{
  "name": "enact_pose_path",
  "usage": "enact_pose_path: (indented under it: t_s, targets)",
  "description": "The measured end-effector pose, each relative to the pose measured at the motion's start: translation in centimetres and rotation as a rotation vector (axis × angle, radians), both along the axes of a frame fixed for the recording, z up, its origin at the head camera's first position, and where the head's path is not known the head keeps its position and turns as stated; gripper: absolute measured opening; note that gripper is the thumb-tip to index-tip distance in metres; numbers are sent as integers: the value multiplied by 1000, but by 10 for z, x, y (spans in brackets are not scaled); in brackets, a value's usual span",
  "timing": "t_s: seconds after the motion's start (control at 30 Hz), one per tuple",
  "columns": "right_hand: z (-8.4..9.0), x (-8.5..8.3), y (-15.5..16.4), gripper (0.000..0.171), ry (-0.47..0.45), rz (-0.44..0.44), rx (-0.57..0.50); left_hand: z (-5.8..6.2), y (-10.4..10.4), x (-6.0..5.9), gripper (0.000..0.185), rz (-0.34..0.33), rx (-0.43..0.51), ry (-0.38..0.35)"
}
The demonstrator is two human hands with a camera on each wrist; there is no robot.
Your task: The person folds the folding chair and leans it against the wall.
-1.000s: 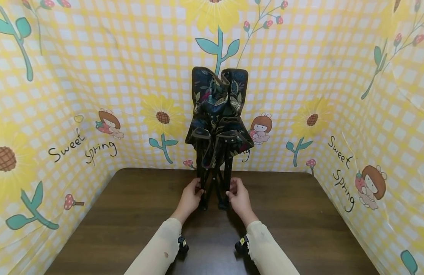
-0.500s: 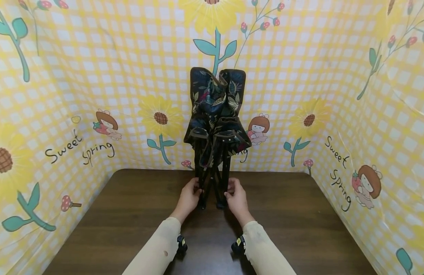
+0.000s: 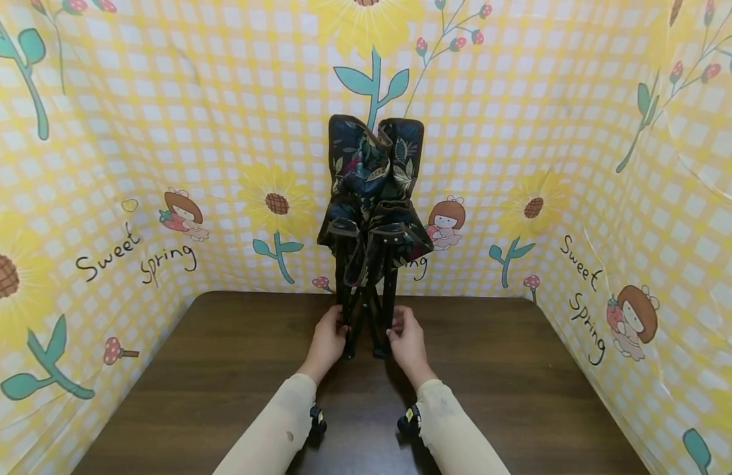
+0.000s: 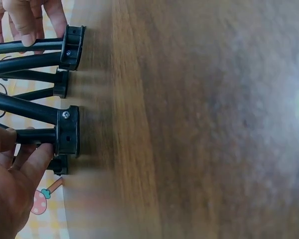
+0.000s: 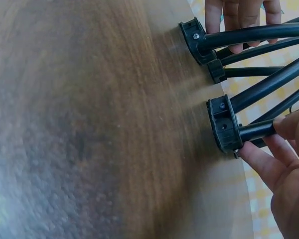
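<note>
A folding chair [image 3: 374, 191] of dark floral fabric stands upright and folded at the table's far side. Its black tube legs [image 3: 390, 290] cross and end in black plastic feet [image 4: 67, 132]. My left hand [image 3: 327, 340] grips the lower front leg on the left, thumb and fingers round the tube just above the foot. On the other side my right hand [image 3: 408, 340] holds the matching right leg the same way. In the right wrist view the thumb and fingers pinch the tube [image 5: 256, 130] close to its foot [image 5: 224, 124]. The rear feet are partly hidden.
The dark wooden table [image 3: 366, 409] extends toward me from the chair. A yellow checked cloth [image 3: 223, 132] with flower prints hangs behind and along both sides. A small black device sits at each wrist.
The view has shifted slightly, so the scene sits a little further left than a second ago. Both hands keep their hold, and the chair stays folded.
</note>
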State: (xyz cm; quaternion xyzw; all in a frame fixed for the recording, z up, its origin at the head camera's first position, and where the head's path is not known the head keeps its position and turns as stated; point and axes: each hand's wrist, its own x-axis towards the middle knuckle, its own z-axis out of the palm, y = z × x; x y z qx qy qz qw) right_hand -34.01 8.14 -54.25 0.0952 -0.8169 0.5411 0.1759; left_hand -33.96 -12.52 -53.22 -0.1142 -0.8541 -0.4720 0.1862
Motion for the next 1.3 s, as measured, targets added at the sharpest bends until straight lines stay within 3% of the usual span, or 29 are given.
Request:
enact_pose_path:
  t_s: [0.17,0.4,0.6,0.83,1.3]
  targets:
    - [-3,-2,-1,48,9,-15,2,1,0,0,37,8,-11,31]
    - [-5,-3,-3,47,23,-41,7,0,-1,-1,38,8,-16,21]
    - [-5,-4,-5,45,-1,-61,1,-3,-4,-3,38,12,-17,1]
    - [-3,-6,-9,43,-27,-52,-19,-5,-7,-6,38,26,-23,35]
    - [-3,-11,-4,43,-18,-62,-9,-1,-2,-8,37,12,-3,-21]
